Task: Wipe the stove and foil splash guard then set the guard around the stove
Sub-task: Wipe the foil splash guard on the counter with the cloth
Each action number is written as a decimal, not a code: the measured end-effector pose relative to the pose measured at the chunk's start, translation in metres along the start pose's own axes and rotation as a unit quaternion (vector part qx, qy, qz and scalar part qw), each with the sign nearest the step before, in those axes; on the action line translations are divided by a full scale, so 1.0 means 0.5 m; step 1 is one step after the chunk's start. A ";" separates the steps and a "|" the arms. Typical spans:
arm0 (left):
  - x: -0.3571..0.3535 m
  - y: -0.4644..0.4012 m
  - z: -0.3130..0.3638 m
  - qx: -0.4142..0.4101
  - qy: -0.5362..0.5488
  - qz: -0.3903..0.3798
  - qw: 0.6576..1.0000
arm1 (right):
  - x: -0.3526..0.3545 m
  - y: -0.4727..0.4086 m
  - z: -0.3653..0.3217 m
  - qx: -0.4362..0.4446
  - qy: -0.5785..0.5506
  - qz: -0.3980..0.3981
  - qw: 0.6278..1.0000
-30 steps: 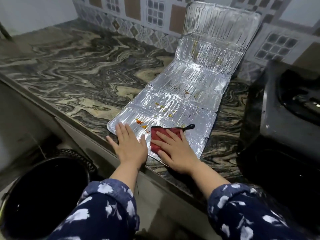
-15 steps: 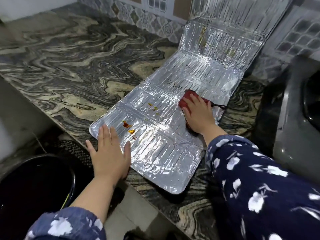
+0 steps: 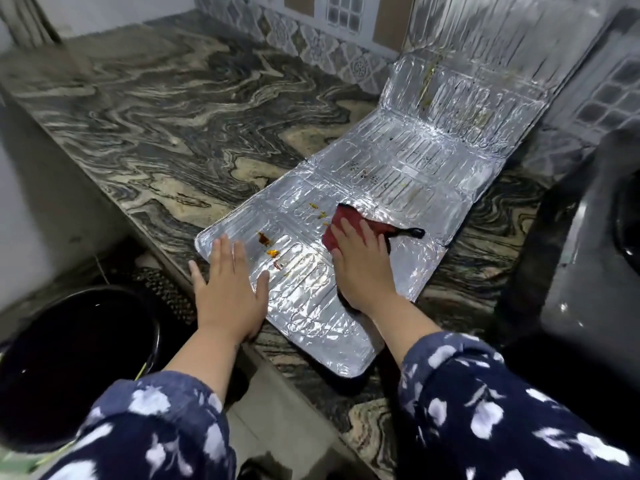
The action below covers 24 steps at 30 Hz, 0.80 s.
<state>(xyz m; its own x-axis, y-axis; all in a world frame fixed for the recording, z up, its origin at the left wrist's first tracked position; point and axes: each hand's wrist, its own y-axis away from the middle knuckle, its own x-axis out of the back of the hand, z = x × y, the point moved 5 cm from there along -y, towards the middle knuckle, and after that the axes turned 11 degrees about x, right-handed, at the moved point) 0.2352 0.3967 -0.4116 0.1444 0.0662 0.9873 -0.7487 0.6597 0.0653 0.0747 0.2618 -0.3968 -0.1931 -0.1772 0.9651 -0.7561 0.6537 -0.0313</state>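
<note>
Foil splash guard (image 3: 346,209) is lying unfolded on the marbled counter (image 3: 166,109), its near panels flat and its far panels rising against the tiled wall (image 3: 311,32). Nearest us, both forearms are reaching forward in dark blue floral sleeves (image 3: 485,410). Left hand (image 3: 227,289) is lying flat, palm down, fingers straight and slightly spread, pressing on the guard's near left corner with the heel of the hand hanging over the counter edge. Right hand (image 3: 362,258) is also spread flat, fingers straight and pointing away, pressing a red cloth (image 3: 349,221) onto the middle of the foil; a black loop (image 3: 412,233) is trailing out from the cloth to the right. Between the two hands, orange-brown food spots (image 3: 266,240) are sitting on the foil, with a few more just left of the cloth. Off to the right, the dark stove (image 3: 588,258) is standing beside the guard, apart from it. Down at lower left, below the counter edge, a black bucket (image 3: 69,358) is showing.
</note>
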 end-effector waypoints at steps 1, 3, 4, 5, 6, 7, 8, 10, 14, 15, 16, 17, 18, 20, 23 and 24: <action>0.001 0.000 0.000 0.000 0.001 -0.003 1.000 | -0.009 0.012 -0.042 0.041 -0.012 -0.009 0.999; 0.004 0.002 0.000 -0.001 0.008 -0.018 1.000 | -0.024 0.027 -0.115 0.116 -0.035 -0.027 0.992; 0.007 0.003 0.001 -0.003 0.010 -0.023 1.000 | -0.027 0.028 -0.139 0.143 -0.044 -0.035 0.988; 0.012 0.002 0.000 -0.008 0.006 -0.020 1.000 | -0.031 0.024 -0.154 0.161 -0.051 -0.041 0.985; 0.022 -0.001 -0.002 -0.013 0.001 -0.005 1.000 | -0.031 0.017 -0.162 0.172 -0.054 -0.043 0.983; 0.036 -0.008 -0.004 -0.015 0.000 0.021 1.000 | -0.031 0.009 -0.164 0.178 -0.052 -0.042 0.982; 0.051 -0.019 -0.008 -0.014 0.001 0.047 0.999 | -0.030 0.001 -0.164 0.180 -0.046 -0.037 0.982; 0.069 -0.057 -0.016 -0.008 -0.008 0.063 0.998 | -0.033 -0.010 -0.165 0.183 -0.032 -0.026 0.982; 0.047 -0.132 -0.021 -0.036 -0.038 -0.021 0.998 | -0.041 -0.033 -0.177 0.204 -0.021 -0.031 0.978; 0.040 -0.137 -0.020 -0.049 -0.030 -0.029 0.998 | -0.044 -0.041 -0.178 0.213 -0.016 -0.039 0.976; 0.037 -0.139 -0.020 -0.057 -0.019 -0.026 0.998 | -0.046 -0.051 -0.181 0.221 -0.011 -0.045 0.974; 0.036 -0.140 -0.020 -0.059 -0.011 -0.017 0.998 | -0.049 -0.064 -0.182 0.226 -0.006 -0.048 0.973; 0.036 -0.139 -0.021 -0.060 -0.007 -0.010 0.998 | -0.052 -0.079 -0.184 0.229 -0.002 -0.049 0.972; 0.034 -0.141 -0.022 -0.062 -0.005 -0.007 0.998 | -0.058 -0.113 -0.186 0.223 0.005 -0.043 0.974; 0.028 -0.146 -0.025 -0.068 -0.006 -0.008 0.998 | -0.060 -0.173 -0.169 0.178 0.006 -0.021 0.984; 0.026 -0.146 -0.026 -0.070 -0.008 -0.009 0.997 | -0.057 -0.192 -0.155 0.155 0.003 -0.015 0.988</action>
<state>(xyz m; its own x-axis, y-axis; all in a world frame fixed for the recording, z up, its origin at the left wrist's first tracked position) 0.3001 0.3590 -0.4053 0.1458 0.0434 0.9884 -0.6480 0.7591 0.0623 0.2013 0.2610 -0.4013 -0.1650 -0.1883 0.9681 -0.9167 0.3916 -0.0800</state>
